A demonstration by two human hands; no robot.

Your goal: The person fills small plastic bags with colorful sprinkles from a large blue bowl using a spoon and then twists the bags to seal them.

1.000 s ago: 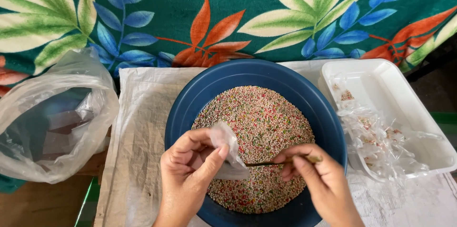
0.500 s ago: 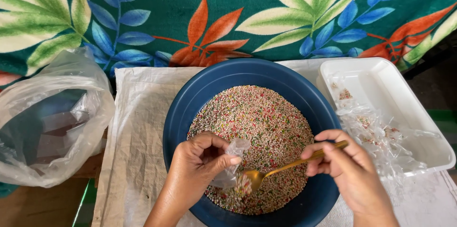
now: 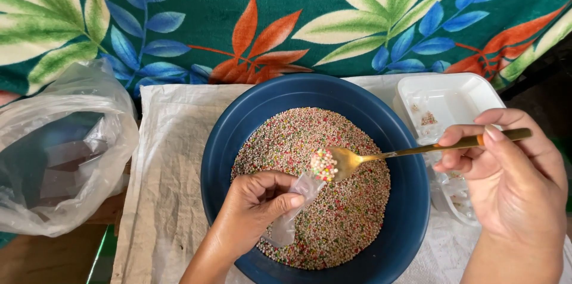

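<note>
Over the blue bowl (image 3: 238,141) of coloured beads, the right hand (image 3: 515,183) pinches the gold spoon (image 3: 381,156), its handle running rightward and loaded tip just above the small clear bag (image 3: 295,209) gripped upright in the left hand (image 3: 256,209).

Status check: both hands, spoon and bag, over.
Left hand pinching small clear plastic bag. Right hand holding gold metal spoon, heaped with coloured beads, at bag mouth. Nothing between.

Glossy gold metal spoon (image 3: 381,156), clear crinkly plastic pouch (image 3: 296,208), matt blue bowl (image 3: 238,135).
</note>
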